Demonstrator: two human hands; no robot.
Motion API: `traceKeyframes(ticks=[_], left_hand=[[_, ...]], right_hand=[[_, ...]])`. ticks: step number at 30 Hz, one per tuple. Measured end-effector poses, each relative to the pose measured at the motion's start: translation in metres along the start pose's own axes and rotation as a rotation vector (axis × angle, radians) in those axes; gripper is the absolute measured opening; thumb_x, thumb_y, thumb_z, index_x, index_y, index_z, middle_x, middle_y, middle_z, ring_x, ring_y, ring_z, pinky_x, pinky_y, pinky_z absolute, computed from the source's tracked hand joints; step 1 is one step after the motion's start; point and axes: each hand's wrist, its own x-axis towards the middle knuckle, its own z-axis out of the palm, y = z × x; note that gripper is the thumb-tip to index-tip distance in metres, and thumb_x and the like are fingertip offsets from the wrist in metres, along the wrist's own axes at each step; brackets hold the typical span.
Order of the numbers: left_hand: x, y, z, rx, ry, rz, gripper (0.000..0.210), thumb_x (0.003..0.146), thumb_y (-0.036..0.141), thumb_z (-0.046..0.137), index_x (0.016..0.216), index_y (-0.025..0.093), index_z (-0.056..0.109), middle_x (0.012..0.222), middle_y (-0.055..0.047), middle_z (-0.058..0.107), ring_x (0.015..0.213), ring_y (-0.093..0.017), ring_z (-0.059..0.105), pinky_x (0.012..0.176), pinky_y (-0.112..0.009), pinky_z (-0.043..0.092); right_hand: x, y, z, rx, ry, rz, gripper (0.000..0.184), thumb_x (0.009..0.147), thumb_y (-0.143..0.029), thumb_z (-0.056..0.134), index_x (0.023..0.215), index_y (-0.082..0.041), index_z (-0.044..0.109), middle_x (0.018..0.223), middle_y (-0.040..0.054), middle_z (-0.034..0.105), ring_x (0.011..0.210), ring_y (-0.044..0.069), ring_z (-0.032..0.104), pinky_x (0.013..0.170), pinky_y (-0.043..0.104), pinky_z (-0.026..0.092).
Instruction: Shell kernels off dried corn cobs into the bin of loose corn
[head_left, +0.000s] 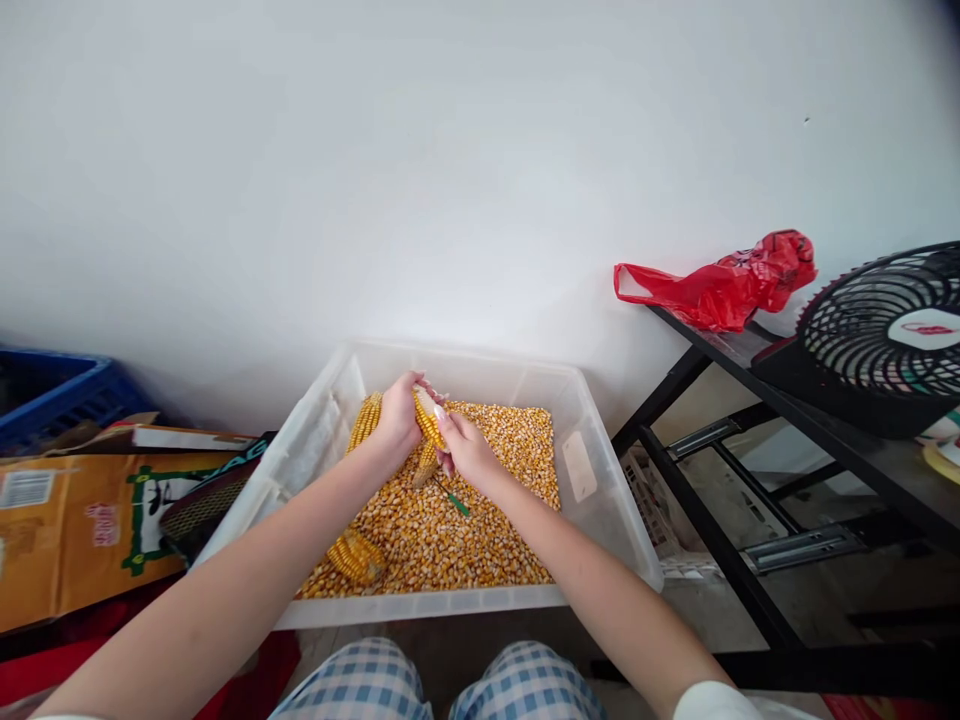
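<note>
Both hands meet above a clear plastic bin (pixel 600 480) that holds a thick layer of loose corn kernels (pixel 480 545). Between them is a corn cob (pixel 429 420), partly stripped, with a pale bare patch near its upper end. My left hand (pixel 400 412) wraps round the cob from the left. My right hand (pixel 466 447) grips it from the right, thumb pressed on the kernels. Below the hands, a thin tool with a green end (pixel 457 502) lies on the kernels. Another cob (pixel 365 424) rests at the bin's left side, and one more (pixel 355 556) near its front left corner.
On the right stands a black table frame (pixel 712 480) carrying a red plastic bag (pixel 720 290) and a black fan (pixel 885 330). A cardboard box (pixel 75 530) and a blue crate (pixel 67 395) are at the left. A white wall (pixel 450 180) rises behind the bin.
</note>
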Motion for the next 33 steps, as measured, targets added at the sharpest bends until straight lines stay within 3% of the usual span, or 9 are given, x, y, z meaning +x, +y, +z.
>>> traceKeyframes(ticks=[4,7,10,13,15,17,21,24,33], left_hand=[[-0.002,-0.002,0.001,0.018,0.002,-0.003,0.016,0.068,0.022,0.052,0.055,0.017,0.045,0.043,0.001,0.049,0.041,-0.011,0.048,0.043,-0.023,0.041],[-0.006,-0.003,0.003,0.020,0.020,-0.014,0.016,0.068,0.021,0.051,0.054,0.018,0.045,0.042,0.001,0.049,0.039,-0.012,0.048,0.041,-0.023,0.040],[-0.005,-0.002,0.004,0.010,0.031,-0.052,0.016,0.069,0.020,0.050,0.054,0.018,0.044,0.041,0.001,0.048,0.037,-0.012,0.046,0.039,-0.022,0.040],[0.002,0.001,0.000,-0.029,0.008,-0.095,0.016,0.069,0.021,0.049,0.055,0.018,0.044,0.041,0.001,0.047,0.037,-0.013,0.047,0.039,-0.023,0.041],[0.008,0.003,-0.004,-0.062,-0.001,-0.089,0.016,0.068,0.022,0.050,0.055,0.018,0.043,0.041,0.001,0.047,0.038,-0.013,0.049,0.041,-0.024,0.043],[0.012,0.005,-0.006,-0.081,0.002,-0.070,0.016,0.068,0.021,0.051,0.054,0.018,0.043,0.041,0.001,0.047,0.039,-0.014,0.050,0.043,-0.024,0.044],[0.008,0.005,-0.005,-0.070,0.026,-0.016,0.014,0.068,0.020,0.050,0.055,0.018,0.044,0.040,0.001,0.047,0.039,-0.013,0.050,0.042,-0.023,0.043],[0.001,0.005,0.000,-0.061,0.050,0.023,0.013,0.069,0.020,0.049,0.056,0.018,0.044,0.040,0.002,0.046,0.038,-0.013,0.049,0.040,-0.023,0.041],[-0.003,0.001,0.002,-0.015,0.082,0.052,0.014,0.068,0.021,0.049,0.055,0.018,0.045,0.039,0.001,0.046,0.037,-0.013,0.048,0.040,-0.023,0.040]], right_hand=[[-0.003,0.003,0.006,-0.250,0.163,-0.119,0.054,0.087,-0.062,0.020,0.088,-0.023,0.057,0.055,-0.0004,0.048,0.050,0.014,0.050,0.052,0.027,0.040],[-0.004,0.003,0.010,-0.351,0.220,-0.152,0.055,0.089,-0.059,0.016,0.083,-0.021,0.056,0.055,0.0011,0.050,0.052,0.014,0.051,0.053,0.027,0.040],[-0.002,0.001,0.008,-0.259,0.171,-0.058,0.054,0.089,-0.058,0.017,0.084,-0.020,0.054,0.051,-0.0012,0.047,0.043,0.012,0.047,0.045,0.025,0.039],[-0.002,-0.004,0.000,-0.041,0.028,0.064,0.054,0.088,-0.060,0.018,0.089,-0.018,0.053,0.053,-0.0026,0.048,0.038,0.010,0.045,0.040,0.024,0.039],[-0.003,-0.007,-0.005,0.016,-0.078,0.031,0.050,0.087,-0.059,0.025,0.097,-0.019,0.052,0.058,-0.0027,0.052,0.040,0.009,0.047,0.042,0.023,0.041],[-0.004,-0.008,-0.006,-0.070,-0.094,-0.078,0.043,0.087,-0.057,0.034,0.105,-0.021,0.051,0.062,-0.0036,0.052,0.044,0.008,0.048,0.045,0.021,0.040],[-0.008,-0.007,0.002,-0.397,0.133,-0.245,0.037,0.091,-0.048,0.031,0.095,-0.020,0.055,0.066,-0.0012,0.054,0.058,0.010,0.051,0.054,0.022,0.036],[-0.012,-0.007,0.011,-0.542,0.271,-0.243,0.038,0.093,-0.043,0.025,0.087,-0.018,0.054,0.070,0.0012,0.057,0.064,0.012,0.051,0.058,0.024,0.034],[-0.016,-0.005,0.020,-0.638,0.368,-0.183,0.040,0.094,-0.038,0.021,0.086,-0.017,0.054,0.072,0.0054,0.061,0.065,0.015,0.054,0.060,0.026,0.035]])
